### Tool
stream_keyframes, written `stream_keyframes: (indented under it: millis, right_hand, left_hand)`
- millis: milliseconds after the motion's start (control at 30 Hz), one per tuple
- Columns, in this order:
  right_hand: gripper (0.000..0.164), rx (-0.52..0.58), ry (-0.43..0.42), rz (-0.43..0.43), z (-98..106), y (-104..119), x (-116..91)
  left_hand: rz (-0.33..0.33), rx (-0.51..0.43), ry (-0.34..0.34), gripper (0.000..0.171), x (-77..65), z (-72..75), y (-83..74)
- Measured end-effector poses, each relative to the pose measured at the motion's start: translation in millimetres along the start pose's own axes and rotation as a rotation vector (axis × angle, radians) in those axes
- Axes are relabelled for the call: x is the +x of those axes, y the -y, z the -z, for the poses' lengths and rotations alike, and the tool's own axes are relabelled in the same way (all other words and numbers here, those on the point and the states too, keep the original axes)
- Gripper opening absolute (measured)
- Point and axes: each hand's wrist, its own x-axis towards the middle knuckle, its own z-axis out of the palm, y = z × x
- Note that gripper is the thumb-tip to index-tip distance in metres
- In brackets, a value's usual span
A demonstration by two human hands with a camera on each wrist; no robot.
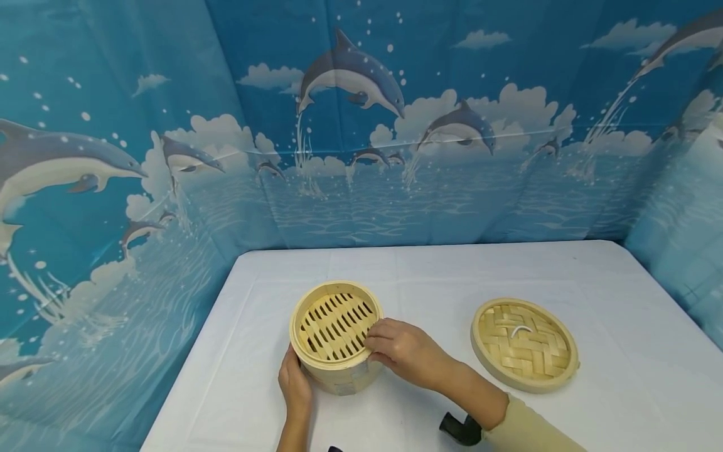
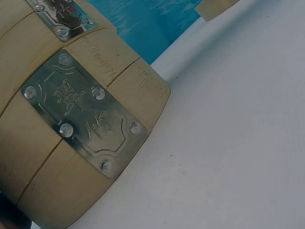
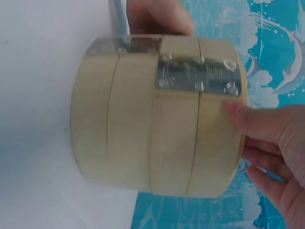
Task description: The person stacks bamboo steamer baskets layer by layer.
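Observation:
Two round bamboo steamer baskets stand stacked on the white table. The upper basket (image 1: 339,326) shows its slatted floor, with nothing lying on the slats. Below it, the lower basket (image 3: 126,124) sits on the cloth; each tier has a riveted metal plate (image 2: 86,112). My left hand (image 1: 295,383) holds the stack's left side, its fingers partly hidden behind the wall. With the right hand (image 1: 409,351) I pinch the upper basket's right rim, thumb (image 3: 257,121) outside and fingers over the edge.
A woven bamboo lid (image 1: 525,345) with a small white loop lies flat to the right of the stack. A black device (image 1: 462,430) shows beside the right sleeve. Dolphin-printed blue curtains (image 1: 361,201) hang behind and beside the white table (image 1: 429,276).

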Motion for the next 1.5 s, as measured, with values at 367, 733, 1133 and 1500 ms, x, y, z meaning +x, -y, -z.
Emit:
stream_keyframes:
  millis: [367,733,1133,1500]
  right_hand:
    - [0.022,0.147,0.223,0.054,11.3,-22.0,7.2]
    - [0.025,0.276,0.296,-0.011,11.5,-35.1,8.0]
    - [0.023,0.24,0.223,0.025,3.1,-27.4,5.0]
    - [0.022,0.12,0.092,0.025,-6.7,-8.7,2.8]
  left_hand:
    - [0.007,-0.019,0.01,0.044,-1.1,-2.0,-0.3]
    - [-0.008,-0.02,0.009,0.044,-0.4,-1.9,0.4]
    - [0.006,0.004,-0.005,0.048,0.2,-0.8,2.0]
    - [-0.009,0.004,-0.01,0.047,-1.1,-0.9,1.3]
